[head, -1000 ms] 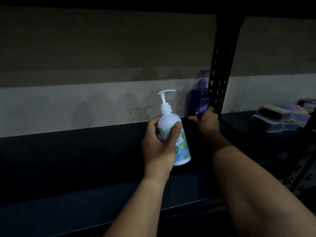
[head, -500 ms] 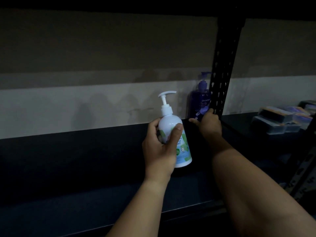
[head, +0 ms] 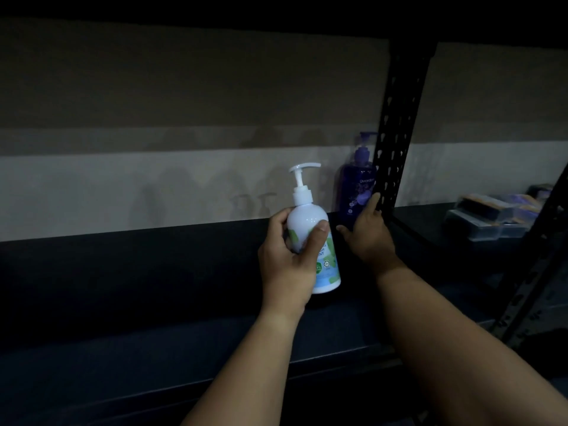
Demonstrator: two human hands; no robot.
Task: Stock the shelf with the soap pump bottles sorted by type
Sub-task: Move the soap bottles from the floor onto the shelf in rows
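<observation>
The shelf (head: 153,287) is dark and flat, with a black metal post (head: 396,124) full of holes standing at its right side. A purple soap bottle (head: 356,186) stands upright at the back, just beside the post. Past the post, on the right part, lie some clear boxes (head: 488,219). It is too dim to tell if the white bottle (head: 310,222) touches the shelf.

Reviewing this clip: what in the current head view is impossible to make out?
- White bottle label: covered by the left hand; the print is too small.
- Purple bottle: right side hidden by the black upright, base by the right hand; whether that hand grips it is unclear.
- Packages at far right: dark and blurred, contents unreadable.
- Shelf board: too dark to see detail.
</observation>
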